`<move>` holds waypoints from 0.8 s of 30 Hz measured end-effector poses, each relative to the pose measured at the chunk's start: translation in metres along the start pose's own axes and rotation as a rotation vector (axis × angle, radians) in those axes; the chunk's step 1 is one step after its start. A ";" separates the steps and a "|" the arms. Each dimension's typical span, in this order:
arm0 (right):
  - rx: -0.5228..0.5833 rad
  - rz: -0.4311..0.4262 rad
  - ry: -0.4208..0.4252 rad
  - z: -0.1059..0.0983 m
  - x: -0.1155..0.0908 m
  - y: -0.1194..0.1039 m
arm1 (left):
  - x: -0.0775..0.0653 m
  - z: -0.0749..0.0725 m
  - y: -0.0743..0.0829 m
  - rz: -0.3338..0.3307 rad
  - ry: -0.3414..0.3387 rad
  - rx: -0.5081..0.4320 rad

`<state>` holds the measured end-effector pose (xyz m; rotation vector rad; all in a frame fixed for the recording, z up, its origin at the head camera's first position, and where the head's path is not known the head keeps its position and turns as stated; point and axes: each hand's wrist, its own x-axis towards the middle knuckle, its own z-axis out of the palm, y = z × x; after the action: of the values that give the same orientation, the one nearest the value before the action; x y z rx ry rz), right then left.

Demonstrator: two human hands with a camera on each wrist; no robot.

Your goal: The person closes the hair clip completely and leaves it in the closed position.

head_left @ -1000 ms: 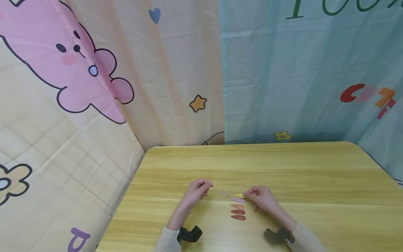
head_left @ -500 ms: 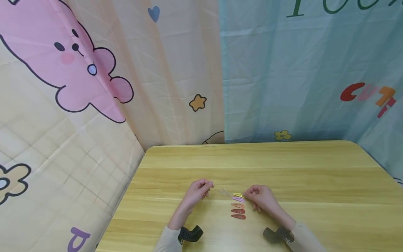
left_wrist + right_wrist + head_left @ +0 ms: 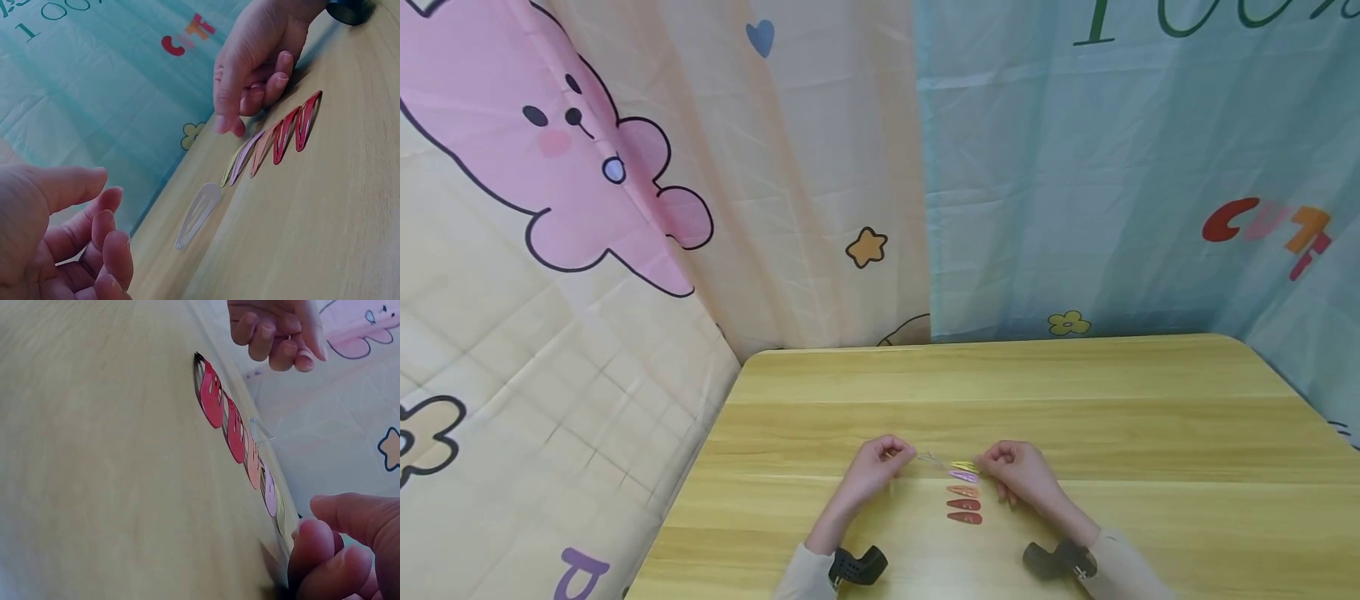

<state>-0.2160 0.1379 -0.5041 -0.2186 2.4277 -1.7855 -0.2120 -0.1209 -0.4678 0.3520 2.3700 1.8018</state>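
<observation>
Several snap hair clips form a column on the table: a yellow hair clip (image 3: 964, 466) at the far end, then a purple hair clip (image 3: 964, 477), an orange hair clip (image 3: 963, 492), and two red hair clips (image 3: 964, 505) nearest the person. A pale, see-through hair clip (image 3: 199, 215) lies apart, at an angle, left of the yellow one. My left hand (image 3: 880, 467) hovers by its outer end, thumb and fingers loosely bent around nothing. My right hand (image 3: 1018, 471) is at the yellow clip's right end; in the right wrist view its thumb and forefinger are slightly parted with no clip between them.
The wooden table (image 3: 1150, 417) runs back to patterned curtains (image 3: 820, 167) at the rear and sides. A black wrist camera (image 3: 859, 567) is strapped to the left wrist and another camera (image 3: 1060, 561) to the right.
The left hand has come right and nearer, its fingertips now close to the pale clip. The yellow clip, partly behind the right fingertips before, shows more fully in the column. The right hand stays nearly in place.
</observation>
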 end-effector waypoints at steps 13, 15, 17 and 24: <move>-0.072 0.005 0.032 0.003 0.003 0.003 | 0.008 0.006 -0.026 0.038 0.045 0.183; -0.070 0.010 0.031 0.003 0.002 0.003 | 0.009 0.007 -0.027 0.037 0.052 0.218; -0.065 0.019 0.029 0.003 0.001 0.003 | 0.009 0.007 -0.027 0.039 0.056 0.251; -0.038 0.012 0.016 0.002 0.001 0.003 | 0.011 0.008 -0.026 0.052 0.063 0.395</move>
<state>-0.2171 0.1367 -0.5078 -0.1931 2.4702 -1.7440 -0.2234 -0.1167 -0.4944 0.4085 2.7812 1.3704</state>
